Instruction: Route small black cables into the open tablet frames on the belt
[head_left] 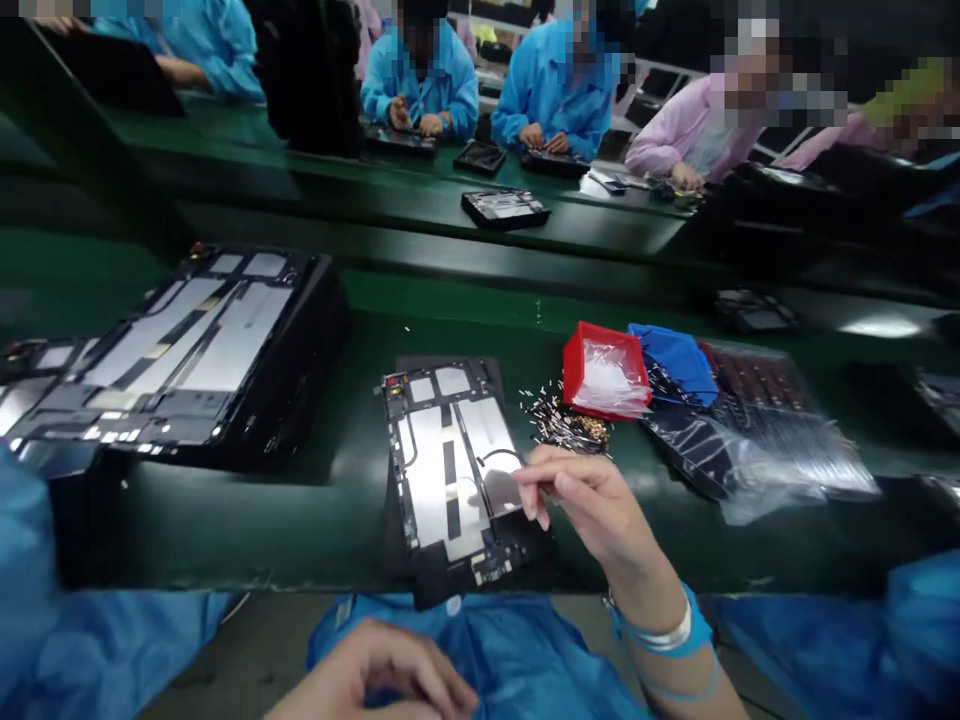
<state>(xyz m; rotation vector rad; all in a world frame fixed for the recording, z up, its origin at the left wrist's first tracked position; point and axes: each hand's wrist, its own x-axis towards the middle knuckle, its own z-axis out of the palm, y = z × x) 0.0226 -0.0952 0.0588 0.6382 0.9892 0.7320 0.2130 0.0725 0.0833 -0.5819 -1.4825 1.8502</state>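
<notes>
A tablet's metal mid-frame [450, 470] lies on a black mat [401, 545] on the green workbench, with silver foil panels and black edges. My right hand [589, 500] reaches over its right side, thumb and fingers pinched together. A thin black wire [499, 455] arcs over the frame and appears to run into those fingertips. Below the bench edge, my left hand [375, 675] hangs curled above my blue smock, away from the frame. The bottom edge of the picture cuts it off, and its palm is hidden.
A pile of small metal parts [562, 420] lies beside the frame. Behind it are a red bin [577, 365] lined with plastic, a blue bag [675, 362] and a plastic-wrapped stack [757, 430]. A larger stack of frames [165, 350] sits left. Co-workers in smocks [420, 80] work across the belt.
</notes>
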